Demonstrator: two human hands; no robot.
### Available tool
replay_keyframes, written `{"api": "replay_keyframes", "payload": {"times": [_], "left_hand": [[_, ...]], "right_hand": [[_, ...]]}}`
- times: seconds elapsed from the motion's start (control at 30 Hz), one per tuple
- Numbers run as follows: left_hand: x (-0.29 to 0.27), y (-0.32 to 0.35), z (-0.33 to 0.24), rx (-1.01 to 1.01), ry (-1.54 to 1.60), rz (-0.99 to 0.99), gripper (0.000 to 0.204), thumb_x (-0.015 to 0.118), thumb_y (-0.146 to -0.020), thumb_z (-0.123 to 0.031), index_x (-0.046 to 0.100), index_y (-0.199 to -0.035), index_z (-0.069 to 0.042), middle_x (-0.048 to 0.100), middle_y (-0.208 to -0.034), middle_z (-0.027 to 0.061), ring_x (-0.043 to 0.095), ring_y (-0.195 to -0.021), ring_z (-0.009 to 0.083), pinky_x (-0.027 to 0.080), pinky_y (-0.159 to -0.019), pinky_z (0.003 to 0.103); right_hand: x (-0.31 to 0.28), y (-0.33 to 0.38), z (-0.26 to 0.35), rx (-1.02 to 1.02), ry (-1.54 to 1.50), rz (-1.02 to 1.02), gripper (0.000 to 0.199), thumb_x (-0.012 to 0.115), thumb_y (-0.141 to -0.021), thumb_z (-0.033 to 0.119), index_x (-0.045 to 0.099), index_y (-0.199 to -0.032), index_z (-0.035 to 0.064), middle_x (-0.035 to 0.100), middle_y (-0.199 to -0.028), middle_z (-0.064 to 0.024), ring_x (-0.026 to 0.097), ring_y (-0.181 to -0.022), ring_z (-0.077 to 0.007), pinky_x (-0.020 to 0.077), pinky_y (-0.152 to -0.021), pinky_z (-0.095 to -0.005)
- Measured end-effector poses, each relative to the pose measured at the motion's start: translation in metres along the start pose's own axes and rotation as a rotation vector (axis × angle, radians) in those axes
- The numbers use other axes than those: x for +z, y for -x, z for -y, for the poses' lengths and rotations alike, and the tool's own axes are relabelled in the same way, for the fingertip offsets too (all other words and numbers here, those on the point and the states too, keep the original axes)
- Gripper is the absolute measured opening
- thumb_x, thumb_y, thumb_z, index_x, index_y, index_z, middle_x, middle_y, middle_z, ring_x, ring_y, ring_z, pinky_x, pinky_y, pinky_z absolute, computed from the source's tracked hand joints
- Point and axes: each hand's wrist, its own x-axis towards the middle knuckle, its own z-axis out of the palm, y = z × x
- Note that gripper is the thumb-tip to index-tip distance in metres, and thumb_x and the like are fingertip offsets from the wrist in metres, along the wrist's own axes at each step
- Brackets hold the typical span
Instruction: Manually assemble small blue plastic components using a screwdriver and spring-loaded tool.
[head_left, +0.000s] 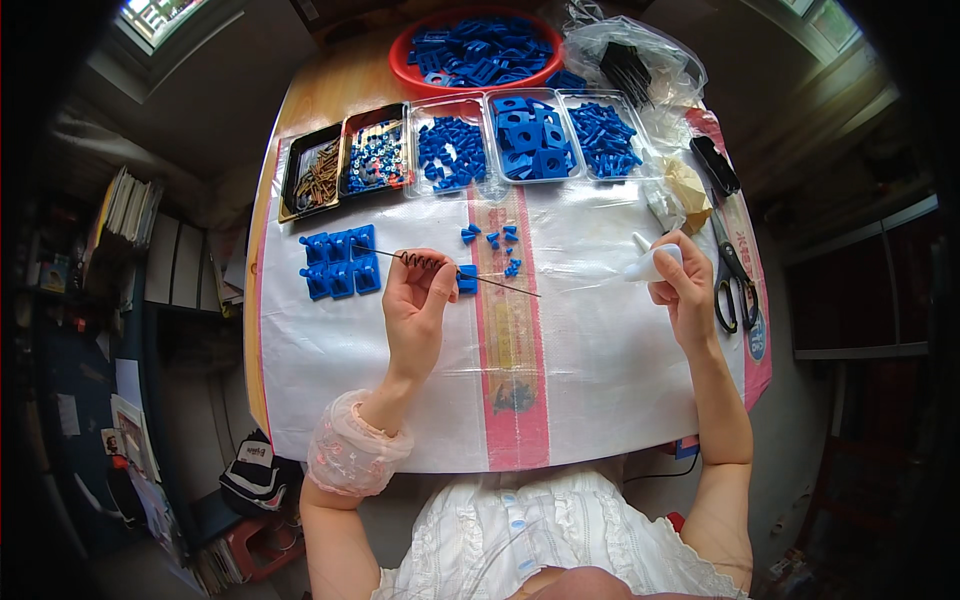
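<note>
My left hand [418,295] is closed on a thin dark wire with a coiled middle [422,262]; its straight ends stick out to either side. A blue square piece [467,279] lies on the table beside those fingers, partly hidden by them. In my right hand [683,290] is a small white squeeze bottle [650,264], its narrow nozzle pointing up and to the left. Two rows of blue square pieces with upright posts [340,262] stand left of my left hand. Beyond the wire lie several small blue cone-shaped pieces [493,238] and tinier blue bits [513,268].
Along the far side stand trays of screws [318,178], small mixed parts [376,158] and blue pieces [530,138]. Behind them sits a red basin [400,62] of blue parts. Black-handled scissors [735,290] and a plastic bag [680,65] are at the right. A white woven sheet [620,400] covers the table.
</note>
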Motion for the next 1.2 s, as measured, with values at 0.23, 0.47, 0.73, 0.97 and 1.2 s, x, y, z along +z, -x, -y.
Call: {"api": "replay_keyframes", "payload": {"times": [0.23, 0.47, 0.73, 0.97, 1.2], "left_hand": [[0.002, 0.000, -0.003, -0.003, -0.005, -0.011, 0.011, 0.065, -0.104, -0.006, 0.056, -0.111, -0.006, 0.064, -0.097, 0.0025, 0.057, -0.081, 0.0080, 0.047, -0.074, 0.024], [0.002, 0.001, -0.014, 0.070, -0.094, 0.046, 0.015, 0.067, -0.102, -0.004, 0.056, -0.112, -0.004, 0.064, -0.099, 0.0033, 0.060, -0.087, 0.0079, 0.050, -0.080, 0.024], [0.013, 0.007, -0.047, 0.229, -0.460, 0.191, 0.021, 0.072, -0.096, 0.001, 0.059, -0.113, -0.001, 0.065, -0.100, 0.0054, 0.064, -0.086, 0.0107, 0.053, -0.079, 0.025], [0.024, 0.010, -0.079, 0.378, -0.704, 0.309, 0.024, 0.076, -0.092, -0.001, 0.062, -0.111, 0.000, 0.063, -0.092, 0.0082, 0.061, -0.075, 0.0158, 0.052, -0.068, 0.029], [0.039, -0.001, -0.096, 0.409, -0.755, 0.418, 0.025, 0.075, -0.092, -0.001, 0.060, -0.112, 0.000, 0.057, -0.089, 0.0084, 0.060, -0.073, 0.0185, 0.052, -0.066, 0.032]], "right_hand": [[-0.001, -0.001, 0.000, 0.004, -0.040, -0.002, 0.018, 0.065, -0.103, 0.027, 0.060, -0.097, 0.0108, 0.050, -0.067, 0.0061, 0.032, -0.051, 0.0004, 0.0207, -0.047, -0.0197], [-0.007, -0.005, 0.001, 0.068, -0.477, 0.011, 0.018, 0.067, -0.104, 0.028, 0.058, -0.104, 0.0125, 0.061, -0.078, 0.0005, 0.042, -0.061, -0.0030, 0.0305, -0.053, -0.0213], [-0.005, -0.012, -0.008, 0.037, -0.620, 0.060, 0.021, 0.073, -0.100, 0.019, 0.057, -0.111, 0.0142, 0.072, -0.105, -0.0099, 0.063, -0.085, -0.0100, 0.0512, -0.083, -0.0256], [-0.012, -0.013, -0.011, 0.063, -0.451, 0.064, 0.024, 0.074, -0.097, 0.011, 0.056, -0.114, 0.0131, 0.074, -0.114, -0.0156, 0.070, -0.099, -0.0159, 0.0551, -0.099, -0.0326], [-0.014, -0.017, 0.004, -0.018, -0.250, -0.050, 0.025, 0.078, -0.093, 0.010, 0.065, -0.114, 0.0087, 0.074, -0.114, -0.0061, 0.064, -0.107, -0.0113, 0.0455, -0.098, -0.0271]]}}
